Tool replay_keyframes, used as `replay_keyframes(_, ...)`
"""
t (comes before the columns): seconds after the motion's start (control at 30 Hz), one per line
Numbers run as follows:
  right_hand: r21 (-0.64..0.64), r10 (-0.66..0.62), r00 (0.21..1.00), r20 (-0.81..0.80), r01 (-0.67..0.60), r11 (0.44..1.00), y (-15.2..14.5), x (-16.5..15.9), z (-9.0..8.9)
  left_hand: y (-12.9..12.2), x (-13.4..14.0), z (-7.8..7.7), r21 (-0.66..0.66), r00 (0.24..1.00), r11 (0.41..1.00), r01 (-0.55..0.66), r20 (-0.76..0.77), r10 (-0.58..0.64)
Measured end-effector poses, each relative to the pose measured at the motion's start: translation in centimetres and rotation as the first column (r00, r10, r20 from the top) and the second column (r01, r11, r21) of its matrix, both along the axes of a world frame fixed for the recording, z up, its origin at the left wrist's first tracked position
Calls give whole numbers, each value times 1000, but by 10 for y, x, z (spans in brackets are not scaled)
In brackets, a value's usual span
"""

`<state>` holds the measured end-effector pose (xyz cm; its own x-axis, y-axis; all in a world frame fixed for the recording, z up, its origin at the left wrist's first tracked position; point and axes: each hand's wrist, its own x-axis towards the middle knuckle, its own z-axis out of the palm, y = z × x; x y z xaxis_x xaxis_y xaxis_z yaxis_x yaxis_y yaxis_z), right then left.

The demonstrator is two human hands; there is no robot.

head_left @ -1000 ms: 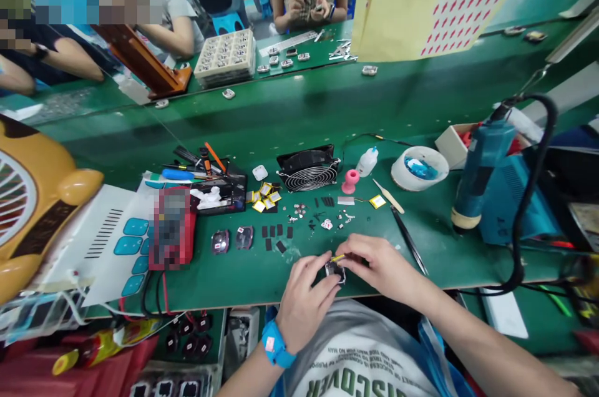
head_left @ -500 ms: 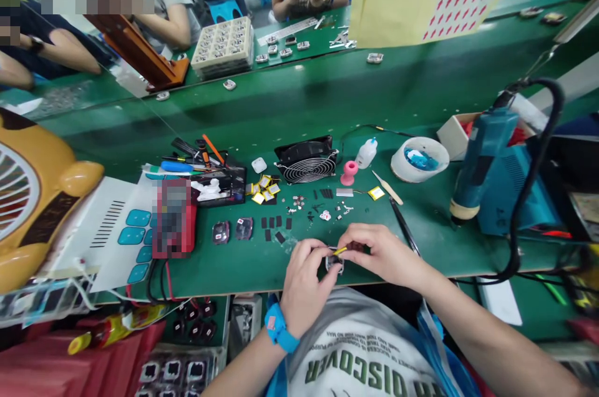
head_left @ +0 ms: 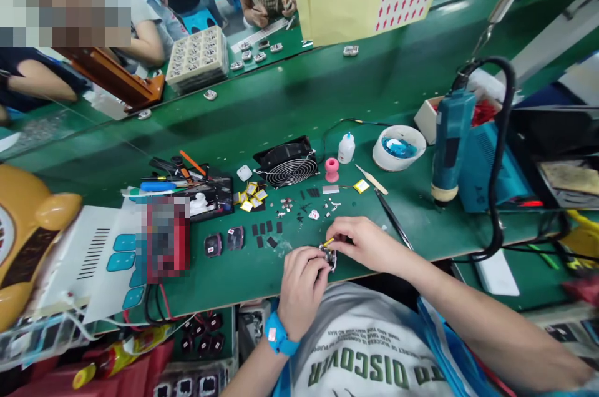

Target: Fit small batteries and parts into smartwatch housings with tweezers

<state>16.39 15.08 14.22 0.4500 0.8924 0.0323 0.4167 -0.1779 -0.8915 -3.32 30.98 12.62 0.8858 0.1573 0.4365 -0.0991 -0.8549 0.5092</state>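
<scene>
My left hand [head_left: 303,281] is closed around the near side of a small white-rimmed device housing [head_left: 332,259], just above the front of the bench. The inside looks dark; its details are too small to read. Thumb and fingers of my right hand [head_left: 362,241] pinch a thin yellow-edged battery [head_left: 329,242] at the housing's top edge. Beyond my hands lie a white-and-red bit [head_left: 314,215] and scattered tiny parts. Several black pads [head_left: 269,226] are laid out to the left, beside two dark transparent-edged cases [head_left: 236,237]. Black tweezers [head_left: 393,220] rest right of my right hand.
Several yellow batteries [head_left: 253,196] lie near a black fan [head_left: 287,163]. Behind stand a pink spool [head_left: 332,170], a white bottle [head_left: 346,148] and a white bowl [head_left: 380,160]. A teal electric screwdriver [head_left: 450,141] hangs at right. A red meter [head_left: 180,241] stands left. Co-workers sit opposite.
My view has shifted, so the bench items appear further left. The battery now tilts up from the housing, and more of the housing shows between my hands. The opposite co-worker's hands have moved apart.
</scene>
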Motion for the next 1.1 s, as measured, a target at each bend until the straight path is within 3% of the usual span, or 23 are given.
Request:
replay_keyframes(0.33, -11, 6, 1000, 28, -6, 1000, 0, -1, 0, -2, 8, 4, 102, 999, 994, -29, 18, 27)
replay_keyframes(0.5, -5, -1, 999, 38, 1, 1000, 2, -2, 2, -3, 1, 0, 28, 999, 999, -41, 34, 40)
replay_keyframes(0.9, 1, -18, 999, 33, 18, 1000, 2, -5, 2, 7, -11, -14, 136, 987, 983, 127, 76, -138)
replay_keyframes(1.1, 4, -17, 999, 34, 16, 1000, 2, -5, 3, 17, -16, -19, 282, 972, 934, 218, 25, -234)
